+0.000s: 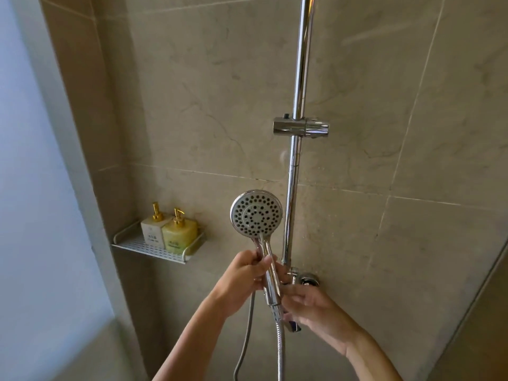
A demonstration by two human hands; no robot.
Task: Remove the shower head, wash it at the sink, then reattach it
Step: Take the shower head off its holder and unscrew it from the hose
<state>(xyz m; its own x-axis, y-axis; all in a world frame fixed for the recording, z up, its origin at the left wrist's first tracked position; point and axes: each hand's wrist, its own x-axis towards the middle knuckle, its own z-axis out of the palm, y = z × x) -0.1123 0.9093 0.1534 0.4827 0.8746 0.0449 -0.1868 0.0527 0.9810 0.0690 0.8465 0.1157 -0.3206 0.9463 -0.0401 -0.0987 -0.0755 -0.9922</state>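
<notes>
Holding the shower head (256, 213) off its bracket (301, 128) makes sense here, since you need both ends free to get it off the hose (281, 350). Your left hand (245, 273) has its fingers wrapped round the upper handle, just below the spray face, which I'd guess is there to stop it twisting. Your right hand (313, 309) sits at the bottom of the handle with fingers curled round the hose nut, looks like the unscrewing grip, though it's blurry so I can't tell how tight. The head itself is below the bracket and just left of the chrome riser rail (298, 105), face turned toward you, hose attached.

Room-wise: beige marble-look tiles (384, 92) behind the rail, and down left of the rail a white perforated corner shelf (143, 250) with two gold-pump bottles (167, 229). No sink in view, so washing comes later.
</notes>
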